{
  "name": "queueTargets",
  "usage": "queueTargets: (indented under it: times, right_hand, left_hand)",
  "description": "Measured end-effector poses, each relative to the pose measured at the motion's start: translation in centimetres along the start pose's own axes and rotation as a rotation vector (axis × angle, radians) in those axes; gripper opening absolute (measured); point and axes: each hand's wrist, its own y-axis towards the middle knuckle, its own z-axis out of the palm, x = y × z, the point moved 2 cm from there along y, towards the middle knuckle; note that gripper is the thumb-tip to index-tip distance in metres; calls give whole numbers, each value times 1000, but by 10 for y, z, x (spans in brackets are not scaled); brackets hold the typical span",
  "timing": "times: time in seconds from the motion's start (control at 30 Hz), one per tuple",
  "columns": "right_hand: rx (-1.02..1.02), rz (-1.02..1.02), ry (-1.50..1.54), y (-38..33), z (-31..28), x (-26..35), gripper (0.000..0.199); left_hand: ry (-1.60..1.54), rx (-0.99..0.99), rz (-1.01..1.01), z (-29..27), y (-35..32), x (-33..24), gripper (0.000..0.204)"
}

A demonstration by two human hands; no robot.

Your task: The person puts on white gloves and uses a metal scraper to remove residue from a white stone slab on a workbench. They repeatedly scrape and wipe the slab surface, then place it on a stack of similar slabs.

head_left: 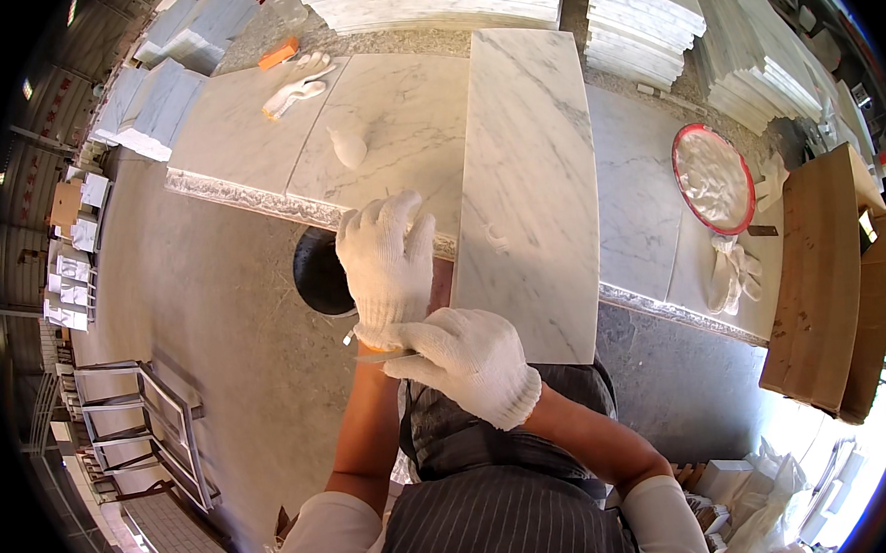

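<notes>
Both my hands wear white knit gloves. My left hand [387, 264] is raised in front of the table edge, its fingers apart and slightly bent, with nothing in them. Across its wrist, my right hand [472, 360] pinches the left glove's cuff [371, 337]. A thin flat metal blade [382, 357] pokes out from the right fingers; its handle is hidden. Just beyond my hands lies a long grey-veined white marble slab [529, 192], its near end overhanging the table toward my waist. A small white teardrop-shaped lump [348, 147] rests on the marble tabletop [394, 99].
A red-rimmed bowl of white paste [713, 177] stands to the right, near crumpled gloves [734, 276] and a cardboard box [814, 277]. At far left lie another glove [298, 89] and an orange block [278, 53]. Stacked slabs [429, 2] line the back. A black bucket [321, 273] sits below the table.
</notes>
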Motion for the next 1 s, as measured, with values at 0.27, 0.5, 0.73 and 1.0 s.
queueTargets:
  times: [0.27, 0.5, 0.73, 1.0]
  right_hand:
    - [-85, -98, -72, -2, 2, -10, 31]
    - [-109, -100, -123, 1, 1, -3, 25]
    - [-226, 56, -83, 8, -15, -11, 16]
    - [-123, 215, 189, -6, -40, -3, 11]
  left_hand:
    - [-35, 28, 6, 4, 2, 0, 25]
    - [72, 14, 31, 5, -2, 0, 23]
    - [61, 46, 214, -4, 3, -13, 19]
    - [-345, 169, 38, -6, -7, -2, 44]
